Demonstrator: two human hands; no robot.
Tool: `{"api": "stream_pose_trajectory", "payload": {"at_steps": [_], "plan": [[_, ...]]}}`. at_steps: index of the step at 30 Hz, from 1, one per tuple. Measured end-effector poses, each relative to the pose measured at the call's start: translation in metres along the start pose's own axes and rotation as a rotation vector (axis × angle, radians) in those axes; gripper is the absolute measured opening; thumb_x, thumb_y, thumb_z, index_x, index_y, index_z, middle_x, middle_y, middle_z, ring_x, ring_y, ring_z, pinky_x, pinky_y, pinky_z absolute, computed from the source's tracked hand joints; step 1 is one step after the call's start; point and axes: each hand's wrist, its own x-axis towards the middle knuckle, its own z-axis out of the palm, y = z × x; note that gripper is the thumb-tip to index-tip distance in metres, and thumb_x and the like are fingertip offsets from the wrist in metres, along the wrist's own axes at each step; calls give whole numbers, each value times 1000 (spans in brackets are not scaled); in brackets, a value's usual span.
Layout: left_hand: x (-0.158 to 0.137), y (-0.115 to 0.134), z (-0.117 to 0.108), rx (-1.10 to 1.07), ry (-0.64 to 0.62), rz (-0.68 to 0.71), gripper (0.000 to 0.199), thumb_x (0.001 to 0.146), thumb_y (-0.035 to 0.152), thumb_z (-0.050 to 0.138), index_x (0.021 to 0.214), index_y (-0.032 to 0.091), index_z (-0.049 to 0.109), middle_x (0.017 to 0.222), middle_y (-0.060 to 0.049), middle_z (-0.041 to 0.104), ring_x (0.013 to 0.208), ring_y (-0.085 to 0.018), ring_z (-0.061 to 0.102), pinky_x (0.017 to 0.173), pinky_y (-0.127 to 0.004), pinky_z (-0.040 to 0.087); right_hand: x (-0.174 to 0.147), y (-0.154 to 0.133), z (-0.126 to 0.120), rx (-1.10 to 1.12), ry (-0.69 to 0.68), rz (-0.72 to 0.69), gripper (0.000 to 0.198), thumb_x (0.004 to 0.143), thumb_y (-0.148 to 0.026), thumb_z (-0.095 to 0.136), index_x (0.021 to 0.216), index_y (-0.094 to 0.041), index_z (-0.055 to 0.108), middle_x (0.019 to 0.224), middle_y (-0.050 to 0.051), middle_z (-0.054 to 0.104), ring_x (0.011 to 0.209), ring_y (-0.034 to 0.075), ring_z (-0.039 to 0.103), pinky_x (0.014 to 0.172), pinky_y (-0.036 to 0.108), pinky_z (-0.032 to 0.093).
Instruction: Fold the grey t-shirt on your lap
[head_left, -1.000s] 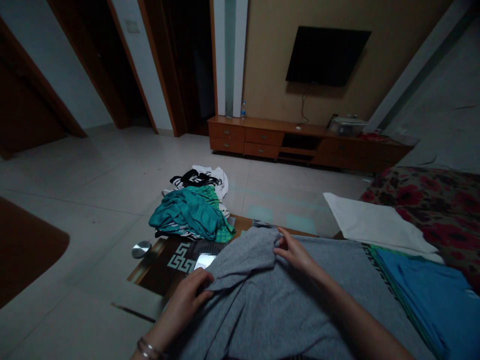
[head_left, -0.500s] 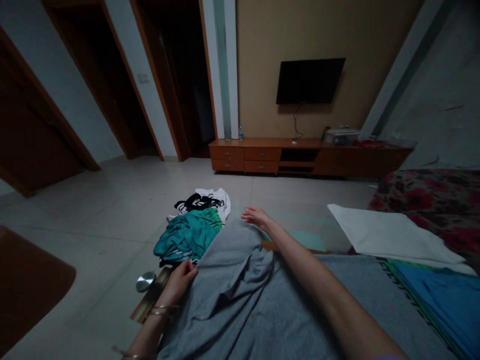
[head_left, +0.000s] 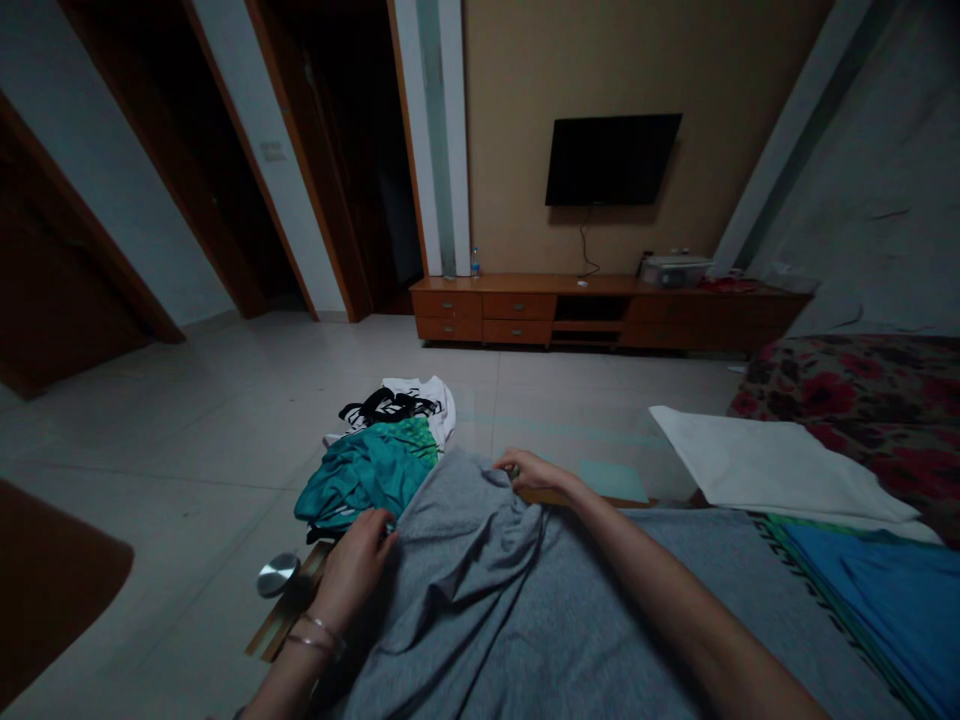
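Observation:
A heather-grey knit garment (head_left: 480,570) lies rumpled over the glass-topped table, with folds bunched near its middle. My left hand (head_left: 356,560), with bracelets at the wrist, is closed on the garment's left edge. At its far edge my right hand (head_left: 536,472) pinches the cloth, fingers curled under. Just beyond my left hand sits a heap of clothes: a teal garment (head_left: 367,472) in front and a black-and-white one (head_left: 401,402) behind it.
White cloth (head_left: 772,460) and a folded blue garment (head_left: 885,580) lie on the right. A round metal table fitting (head_left: 278,575) shows at the left. Brown furniture (head_left: 60,590) stands lower left, a floral sofa (head_left: 862,390) at right. Across the floor is a TV cabinet (head_left: 517,310).
My right hand has come down from above the cloth, its stretched fingers now curled onto the far edge. My left hand stays at the left edge. The view has shifted slightly.

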Motion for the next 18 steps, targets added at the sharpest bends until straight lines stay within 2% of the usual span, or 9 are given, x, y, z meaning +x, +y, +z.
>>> {"api": "stream_pose_trajectory", "payload": {"at_steps": [2,4,7,10,13,15,18], "plan": [[19,15,-1,-5,2,109,25,87,31,41,97,17,58,100,-11,60,98,-26,55,79,-33,43,5,-7,3,-157,-12,-116,39,58,-9,68,95,-19,74,96,4,65,95,20,58,88,29,44],[43,27,5,-17,-13,215,23,87,27,42,98,17,60,102,-12,60,100,-25,55,84,-34,43,9,-14,7,-252,-22,-167,37,62,-15,73,98,-19,73,100,5,63,98,21,57,89,30,44],[83,38,21,0,-40,302,21,84,18,45,98,15,61,103,-12,60,101,-24,55,89,-34,43,9,-27,14,-342,-55,-185,50,63,-18,76,112,-19,68,107,8,62,101,22,56,89,32,44],[119,44,41,50,-34,331,31,82,8,44,108,15,59,111,-11,59,108,-21,53,96,-32,40,7,-34,23,-356,-69,-148,63,61,-18,79,122,-18,61,114,10,61,104,24,56,91,34,44],[145,46,58,123,-85,364,45,82,3,42,124,17,52,121,-10,55,113,-18,52,98,-28,39,6,-37,26,-285,-88,-79,70,58,-17,80,125,-19,59,119,9,61,108,25,56,94,34,43],[156,44,67,162,-129,360,48,81,3,43,125,18,52,119,-10,56,110,-18,54,96,-27,41,4,-36,21,-224,-80,-7,74,57,-18,80,127,-22,57,119,7,63,106,24,58,92,33,44],[161,38,76,181,-128,329,47,80,5,47,125,17,52,116,-12,56,109,-20,53,95,-29,41,0,-33,7,-215,-67,101,70,55,-23,80,122,-21,61,111,7,66,98,23,61,83,30,47]]}}
